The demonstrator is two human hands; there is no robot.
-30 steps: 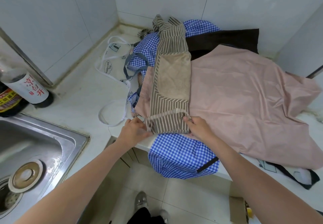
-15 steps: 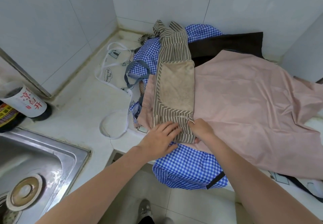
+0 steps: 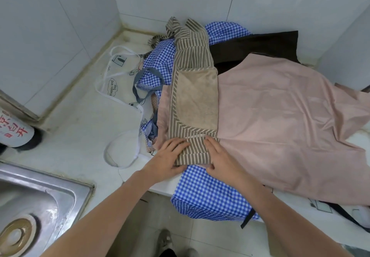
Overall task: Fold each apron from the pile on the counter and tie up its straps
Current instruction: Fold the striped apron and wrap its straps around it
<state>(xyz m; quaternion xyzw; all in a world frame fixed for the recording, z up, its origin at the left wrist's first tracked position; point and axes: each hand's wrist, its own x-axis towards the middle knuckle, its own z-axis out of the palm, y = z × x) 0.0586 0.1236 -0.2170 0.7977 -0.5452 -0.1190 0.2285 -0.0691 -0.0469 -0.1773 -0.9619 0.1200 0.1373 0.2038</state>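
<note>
The striped apron (image 3: 193,100) sits folded into a long strip on top of the pile near the worktop's (image 3: 76,128) front edge. A second ago both hands pinched its near end; now the left hand (image 3: 170,159) and right hand (image 3: 219,156) lie flat, pressing it down, so the fold looks set, straps untied. The sink (image 3: 40,200) holds only its drain plug.

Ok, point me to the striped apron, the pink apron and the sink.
striped apron (image 3: 195,60): head view, on its striped upper part.
pink apron (image 3: 280,116): head view, on its broad flat middle.
sink (image 3: 66,188): head view, on its steel rim.
</note>
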